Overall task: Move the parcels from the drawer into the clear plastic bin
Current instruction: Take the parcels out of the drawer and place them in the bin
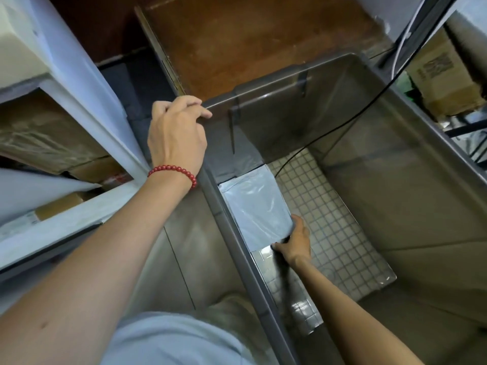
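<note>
1. Our right hand [296, 241] is low inside the bin [276, 114], fingers curled round the near corner of the pale blue parcel [257, 204]. Our left hand [176, 133] grips the bin's rim at its 11 o'clock corner.
2. The parcel sits against the bin's left wall. Its long axis runs from 5 to 11 o'clock, and the far end points toward the drawer [250, 43].
3. Risks: the black cable [342, 125] hanging into the bin at 12 o'clock could snag our wrist as it withdraws, and leaning on the rim could tip the bin.

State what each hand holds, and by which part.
Left hand grips the bin at its rim corner. Right hand holds the pale parcel by its near corner.
</note>
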Motion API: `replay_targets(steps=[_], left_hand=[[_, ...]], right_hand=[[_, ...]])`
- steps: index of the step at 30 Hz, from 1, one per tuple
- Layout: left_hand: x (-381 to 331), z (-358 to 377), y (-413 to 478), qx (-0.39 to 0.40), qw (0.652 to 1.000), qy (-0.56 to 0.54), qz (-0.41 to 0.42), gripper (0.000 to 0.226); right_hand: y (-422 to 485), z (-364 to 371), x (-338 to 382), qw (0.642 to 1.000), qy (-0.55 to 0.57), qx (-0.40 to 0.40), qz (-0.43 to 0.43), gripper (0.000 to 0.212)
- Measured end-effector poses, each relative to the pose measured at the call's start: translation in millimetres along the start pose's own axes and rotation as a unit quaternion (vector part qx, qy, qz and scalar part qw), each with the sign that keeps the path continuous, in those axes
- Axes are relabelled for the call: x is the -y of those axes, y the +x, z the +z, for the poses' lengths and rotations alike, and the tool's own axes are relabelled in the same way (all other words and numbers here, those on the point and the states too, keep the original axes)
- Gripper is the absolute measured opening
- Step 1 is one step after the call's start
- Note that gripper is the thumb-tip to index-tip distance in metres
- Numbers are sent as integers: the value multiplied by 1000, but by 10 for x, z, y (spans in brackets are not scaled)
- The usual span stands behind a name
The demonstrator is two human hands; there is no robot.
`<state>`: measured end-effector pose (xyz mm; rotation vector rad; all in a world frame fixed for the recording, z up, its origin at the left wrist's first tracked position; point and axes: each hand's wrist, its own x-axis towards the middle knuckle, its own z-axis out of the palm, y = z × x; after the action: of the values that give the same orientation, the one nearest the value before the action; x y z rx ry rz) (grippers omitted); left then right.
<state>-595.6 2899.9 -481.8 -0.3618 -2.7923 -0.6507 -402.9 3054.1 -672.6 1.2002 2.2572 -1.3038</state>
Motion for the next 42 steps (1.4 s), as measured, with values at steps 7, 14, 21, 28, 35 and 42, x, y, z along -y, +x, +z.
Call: replay_targets(steps=[7,14,21,28,35,42], left_hand=[[-24,-7,-14,-3,1000,4,9,30],[-79,-50,-57,28,1000,-1,14,30],[-267,-217,-221,57,989,122,63,41],[-420,-373,-390,102,970,202,90,46],[-642,-638,-533,123,967,200,101,41],[-921,-881,-719,124,965,200,117,37]], right_hand=[[-115,45,-164,989,12,-46,140,26],[-207,-261,-125,966,163,-144,142,19],[-473,-723,-65,998,25,-54,-8,16],[-711,-1067,217,988,-120,0,-99,13],[-1081,-1592,377,971,162,53,-169,14],[-1425,-2147,721,964,33,71,-255,12]])
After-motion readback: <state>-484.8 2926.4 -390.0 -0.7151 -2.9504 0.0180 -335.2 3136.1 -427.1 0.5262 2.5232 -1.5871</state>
